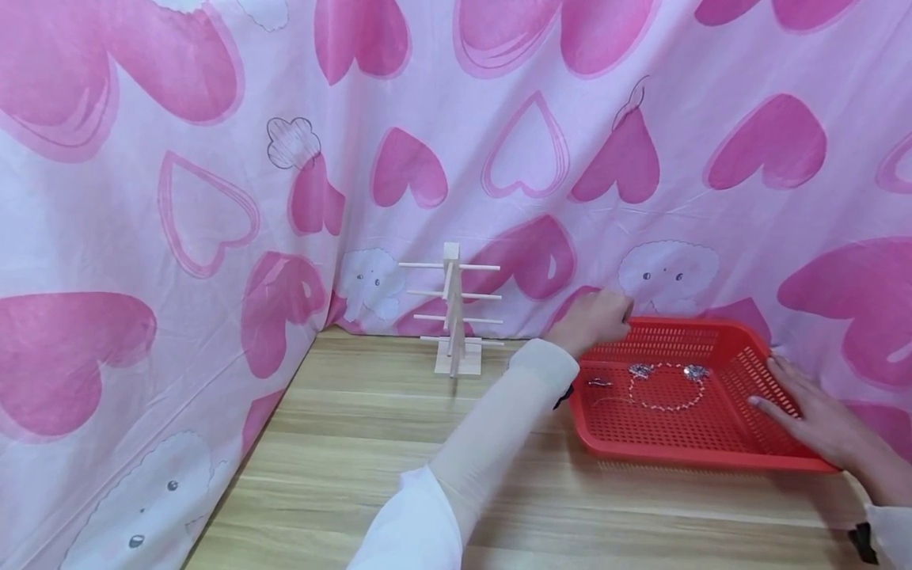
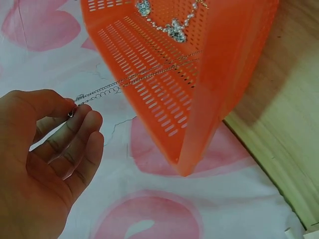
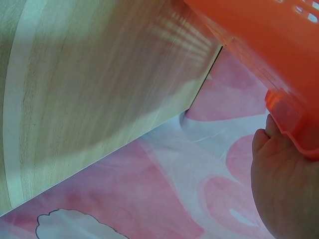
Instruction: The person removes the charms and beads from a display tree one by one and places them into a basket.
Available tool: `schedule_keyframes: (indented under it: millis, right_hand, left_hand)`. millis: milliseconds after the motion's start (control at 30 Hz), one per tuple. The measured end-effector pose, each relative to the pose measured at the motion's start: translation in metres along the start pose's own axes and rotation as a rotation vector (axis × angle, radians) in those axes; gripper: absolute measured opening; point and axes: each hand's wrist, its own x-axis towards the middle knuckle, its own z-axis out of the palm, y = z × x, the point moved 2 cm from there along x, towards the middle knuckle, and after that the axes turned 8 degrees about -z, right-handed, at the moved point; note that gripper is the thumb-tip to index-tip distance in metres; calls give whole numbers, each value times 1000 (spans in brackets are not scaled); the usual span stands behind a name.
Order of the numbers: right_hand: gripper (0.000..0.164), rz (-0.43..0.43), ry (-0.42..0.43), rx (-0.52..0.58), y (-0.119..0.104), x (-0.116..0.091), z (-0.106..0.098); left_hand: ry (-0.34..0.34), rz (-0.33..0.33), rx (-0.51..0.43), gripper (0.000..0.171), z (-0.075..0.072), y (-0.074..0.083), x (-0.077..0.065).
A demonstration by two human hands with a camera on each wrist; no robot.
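Note:
My left hand (image 1: 591,321) is over the back left corner of the red plastic basket (image 1: 712,458). In the left wrist view, its thumb and forefinger pinch the clasp end of a thin silver necklace (image 2: 102,92), whose chain runs taut over the basket rim to the inside. A white beaded necklace (image 1: 668,408) with shiny silver ornaments (image 1: 695,371) lies in a loop on the basket floor. Left of it is a small silver piece (image 1: 600,383). My right hand (image 1: 830,419) grips the basket's right end, thumb inside the rim; its other fingers are partly hidden.
A pale wooden stand (image 1: 452,253) with several crosswise pegs stands at the back of the wood-grain table (image 1: 342,475), left of the basket. Pink heart-printed cloth (image 1: 456,119) hangs behind and along the left side of the table.

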Motion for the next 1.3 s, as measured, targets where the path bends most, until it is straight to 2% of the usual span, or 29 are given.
schedule_keyframes:
  millis: [233,433,633,1067,1300]
  right_hand:
    - [87,0,-13,-10,-2,3,-3]
    - [87,-7,-11,-8,-2,3,-3]
    - [87,-19,4,5,-1,2,-2]
    - [87,-26,14,7,1,1,1]
    - [88,-1,1,0,2,0,0]
  left_hand:
    - [-1,1,91,6,9,-3,3]
    - [-13,10,124,7,17,-8,4]
    - [-45,-13,91,5,23,-10,5]
    - [-58,-44,68,4,28,-10,2]
    - [-51,-12,64,19,29,-11,1]
